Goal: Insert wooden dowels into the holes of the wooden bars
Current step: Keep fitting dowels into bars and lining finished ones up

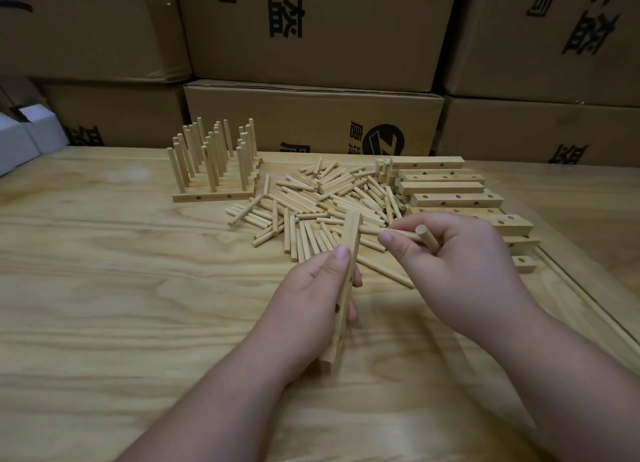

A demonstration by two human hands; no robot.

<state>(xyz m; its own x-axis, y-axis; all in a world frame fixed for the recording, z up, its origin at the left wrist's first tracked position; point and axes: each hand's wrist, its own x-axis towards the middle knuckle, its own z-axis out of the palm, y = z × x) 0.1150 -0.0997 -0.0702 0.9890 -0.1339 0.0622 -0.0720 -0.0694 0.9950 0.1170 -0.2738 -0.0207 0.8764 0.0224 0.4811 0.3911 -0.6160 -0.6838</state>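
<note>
bar in hand [346, 281]: held on end, its foot seemingly on the tabletop [104, 271], holes facing right.
step: a judgement, first dowel about to go in; next move calls for lining its tip with a hole.
left grip [311, 299]: wrapped round the bar's middle.
right grip [450, 264]: fingers curled on two dowels [427, 236], just right of the bar.
loose dowels [322, 198]: piled beyond both grips.
finished bars [214, 164]: far left, pegs upright.
empty bars [446, 188]: behind the right grip.
</note>
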